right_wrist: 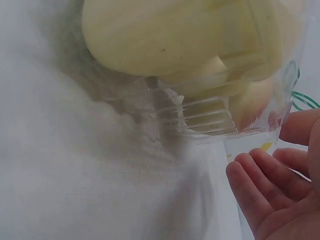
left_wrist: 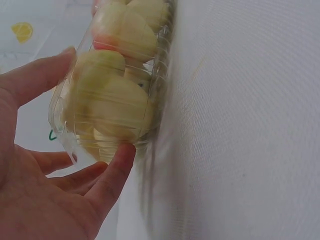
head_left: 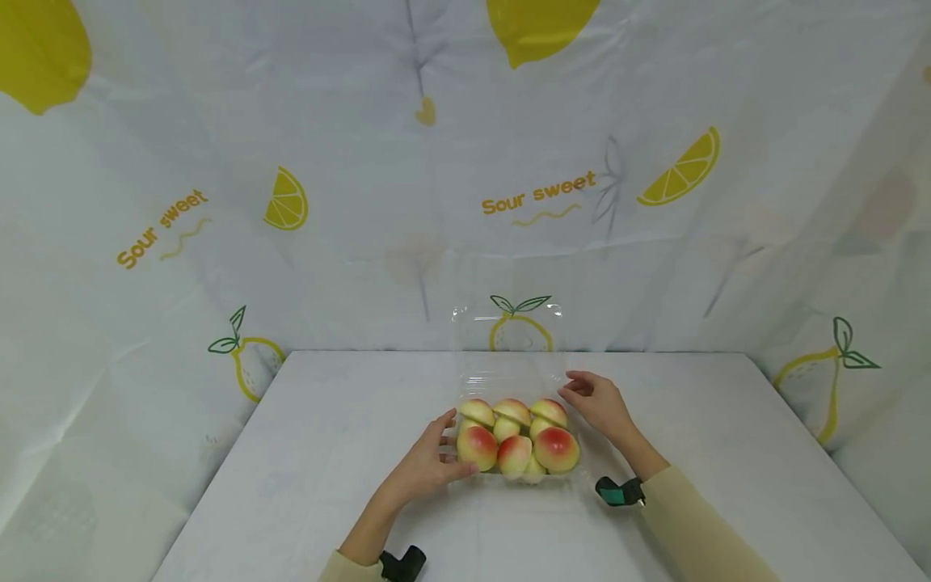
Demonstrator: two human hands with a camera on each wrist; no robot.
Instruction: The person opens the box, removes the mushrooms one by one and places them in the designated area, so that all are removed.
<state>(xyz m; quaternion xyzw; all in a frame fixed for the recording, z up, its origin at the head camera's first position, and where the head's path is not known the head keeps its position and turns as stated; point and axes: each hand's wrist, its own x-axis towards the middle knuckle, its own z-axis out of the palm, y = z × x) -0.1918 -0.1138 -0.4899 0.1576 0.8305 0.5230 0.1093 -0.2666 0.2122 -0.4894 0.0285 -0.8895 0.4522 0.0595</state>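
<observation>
A clear plastic clamshell box point(head_left: 465, 471) holds several yellow peaches with red blush point(head_left: 557, 449); its transparent lid point(head_left: 509, 380) stands raised at the back. My left hand point(head_left: 429, 462) grips the box's left end. In the left wrist view, the thumb point(left_wrist: 47, 75) lies against the rim and a fingertip point(left_wrist: 126, 151) touches the ribbed side low down. My right hand point(head_left: 600, 406) is at the back right corner, beside the lid's fold. In the right wrist view, its thumb tip shows at the rim, while the other fingers point(right_wrist: 265, 175) are loosely bent and apart from the plastic.
The box sits on a white-covered table point(head_left: 327, 453). Behind it hangs a white curtain point(head_left: 349, 186) with lemon prints, close to the lid. Dark wrist devices are on both arms, one a black and green wrist camera point(head_left: 618, 491).
</observation>
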